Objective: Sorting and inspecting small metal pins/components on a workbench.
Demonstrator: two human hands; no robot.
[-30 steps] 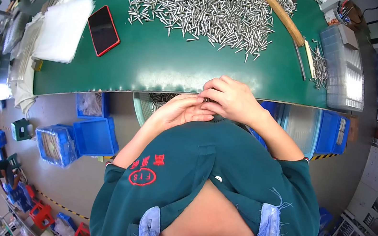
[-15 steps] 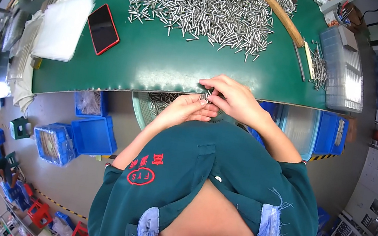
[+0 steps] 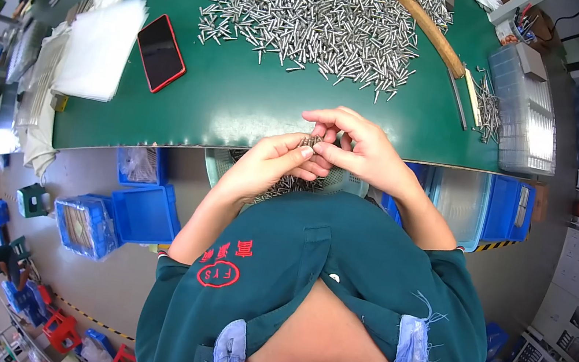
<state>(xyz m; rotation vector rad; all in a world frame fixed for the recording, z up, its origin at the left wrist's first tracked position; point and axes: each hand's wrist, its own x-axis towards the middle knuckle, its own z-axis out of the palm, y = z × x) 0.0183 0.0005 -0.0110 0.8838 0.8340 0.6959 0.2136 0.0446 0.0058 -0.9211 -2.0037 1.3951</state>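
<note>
My left hand [image 3: 274,160] is closed around a small bunch of metal pins [image 3: 312,140], whose ends show above the thumb and forefinger. Against that bunch, the thumb of my right hand [image 3: 364,147] presses with the fingers curled over, in a pinch. Both hands meet just over the table's front edge. Further back lies a large heap of silvery metal pins [image 3: 312,21], spread on the green tabletop [image 3: 239,115]. Below my hands, a pale green basket [image 3: 217,166] with darker pins is partly hidden by my forearms and shirt.
Wooden bars [image 3: 428,34] flank the heap. On the left lie a red-edged phone [image 3: 161,53] and white sheets [image 3: 101,47]. Clear plastic trays [image 3: 525,110] stand at right, beside a small group of pins [image 3: 488,109]. Blue bins [image 3: 144,212] sit below, at left.
My left hand has risen slightly, and the pins in it now form a tighter row. The right hand's fingers have shifted upward and curled more. The view has tilted a little.
</note>
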